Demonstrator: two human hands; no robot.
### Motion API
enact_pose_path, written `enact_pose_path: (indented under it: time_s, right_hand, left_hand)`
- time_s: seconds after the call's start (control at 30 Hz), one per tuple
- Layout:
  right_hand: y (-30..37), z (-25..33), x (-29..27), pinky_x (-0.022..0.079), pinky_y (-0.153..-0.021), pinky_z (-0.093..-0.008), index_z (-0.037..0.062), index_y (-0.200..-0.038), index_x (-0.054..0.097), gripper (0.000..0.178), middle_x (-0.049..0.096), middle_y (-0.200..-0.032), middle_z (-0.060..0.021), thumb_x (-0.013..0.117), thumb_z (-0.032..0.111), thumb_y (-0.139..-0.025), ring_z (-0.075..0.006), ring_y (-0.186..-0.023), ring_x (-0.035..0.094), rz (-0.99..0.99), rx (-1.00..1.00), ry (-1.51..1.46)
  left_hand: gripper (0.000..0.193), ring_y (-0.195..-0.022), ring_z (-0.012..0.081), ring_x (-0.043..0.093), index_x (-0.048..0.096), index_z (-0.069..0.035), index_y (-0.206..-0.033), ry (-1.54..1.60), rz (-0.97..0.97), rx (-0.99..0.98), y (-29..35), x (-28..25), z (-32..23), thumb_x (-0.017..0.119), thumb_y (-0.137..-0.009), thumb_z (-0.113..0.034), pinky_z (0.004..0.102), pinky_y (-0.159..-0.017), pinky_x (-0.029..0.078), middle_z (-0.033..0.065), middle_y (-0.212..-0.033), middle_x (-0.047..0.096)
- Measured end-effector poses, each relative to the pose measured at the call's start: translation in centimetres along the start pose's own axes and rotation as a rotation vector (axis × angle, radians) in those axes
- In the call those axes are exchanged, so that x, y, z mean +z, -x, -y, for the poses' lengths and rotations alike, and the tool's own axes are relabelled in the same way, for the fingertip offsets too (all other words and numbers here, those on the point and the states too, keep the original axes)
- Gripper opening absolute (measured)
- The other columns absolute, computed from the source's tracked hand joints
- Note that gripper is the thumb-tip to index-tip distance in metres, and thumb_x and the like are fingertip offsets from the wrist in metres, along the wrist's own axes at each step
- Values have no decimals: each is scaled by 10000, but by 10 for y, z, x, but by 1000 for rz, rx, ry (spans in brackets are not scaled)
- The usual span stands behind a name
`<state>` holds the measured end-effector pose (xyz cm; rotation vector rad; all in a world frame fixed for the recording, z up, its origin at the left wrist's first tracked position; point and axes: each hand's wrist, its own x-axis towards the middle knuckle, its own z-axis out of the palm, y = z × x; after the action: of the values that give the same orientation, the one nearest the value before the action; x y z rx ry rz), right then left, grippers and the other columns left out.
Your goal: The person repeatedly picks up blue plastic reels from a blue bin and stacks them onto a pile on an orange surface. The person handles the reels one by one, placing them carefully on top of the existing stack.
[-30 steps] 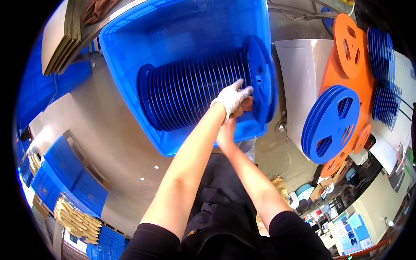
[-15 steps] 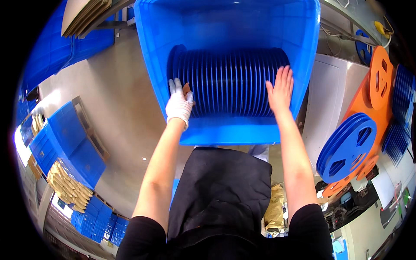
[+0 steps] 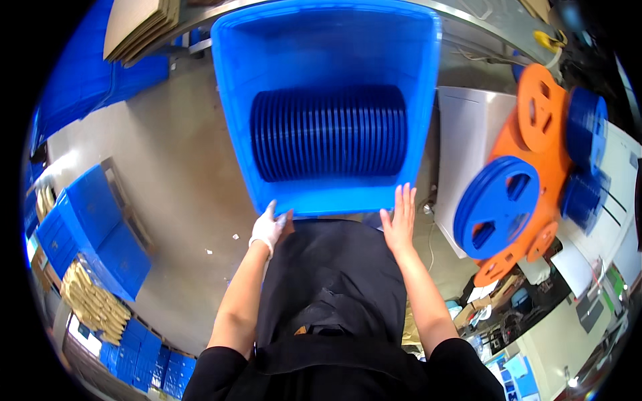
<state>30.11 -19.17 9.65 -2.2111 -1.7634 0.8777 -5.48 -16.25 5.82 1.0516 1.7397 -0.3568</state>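
A large blue plastic bin (image 3: 231,100) stands in front of me. Lying in it is a row of dark blue reels (image 3: 328,134), upright on edge and packed side by side. My left hand (image 3: 269,227), in a whitish glove, is at the bin's near left corner with its fingers apart; it holds nothing that I can see. At the near right corner is my bare right hand (image 3: 399,220), its fingers stretched out and thumb spread, nothing in it. Whether either hand touches the rim is hard to tell.
On the right, blue reels (image 3: 491,207) lean on large orange reels (image 3: 558,144), beside a white cabinet (image 3: 461,147). Flat cardboard (image 3: 140,27) lies at the far left. Blue crates (image 3: 100,227) stand on the left floor. A metal-edged table (image 3: 495,33) runs behind the bin.
Both hands have come off the two ends of the reel row and drawn back toward me to the bin's near edge. The view has shifted, so the bin's right side appears further left.
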Motion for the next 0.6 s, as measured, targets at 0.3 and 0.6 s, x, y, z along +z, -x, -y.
enact_pose_path:
  time_s: [0.3, 0.6]
  right_hand:
    - [60, -68, -137, 230, -1136, -453, 14, -1467, 237, 953, 255, -1505, -222, 785, 280, -734, -398, -1390, 255, -461, 331, 76]
    - [64, -96, -157, 442, -917, -413, 44, -1149, 505, 661, 523, -1187, -134, 851, 267, -631, -343, -1144, 495, -152, 615, -4]
  left_hand:
    - [533, -1106, 272, 576, 378, -66, -1409, 250, 184, -118, 67, 32, 58, 567, -918, -150, 368, -963, 443, 146, -1261, 563]
    - [544, -984, 179, 571, 443, -99, -1386, 444, 89, -93, 149, 40, -79, 651, -900, -225, 317, -869, 467, 83, -1133, 613]
